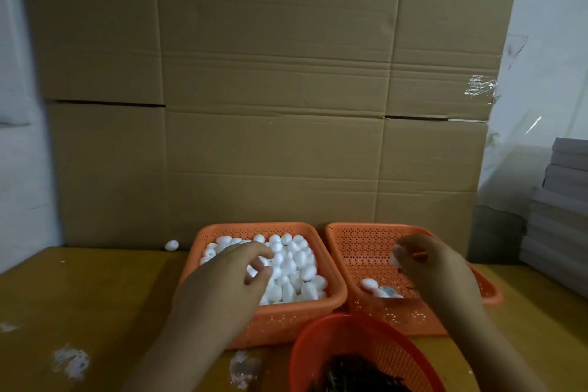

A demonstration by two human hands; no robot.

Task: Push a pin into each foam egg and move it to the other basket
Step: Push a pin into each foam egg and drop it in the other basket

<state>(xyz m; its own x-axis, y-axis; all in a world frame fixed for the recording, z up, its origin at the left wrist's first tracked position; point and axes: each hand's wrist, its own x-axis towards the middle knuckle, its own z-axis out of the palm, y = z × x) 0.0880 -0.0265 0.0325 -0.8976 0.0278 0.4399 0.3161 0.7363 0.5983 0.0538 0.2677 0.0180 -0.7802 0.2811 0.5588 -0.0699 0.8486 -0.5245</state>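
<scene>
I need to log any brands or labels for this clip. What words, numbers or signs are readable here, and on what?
None can be read.
Cardboard boxes: plain, no print showing.
Left basket, right basket and round basket: no label visible.
Foam eggs: unmarked.
Stacked boards at right: no text visible.

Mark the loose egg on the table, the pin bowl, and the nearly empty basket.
Loose egg [171, 244], head view, middle of its white body.
Pin bowl [321, 332], head view, upper left rim.
Nearly empty basket [356, 232], head view, back wall.
</scene>
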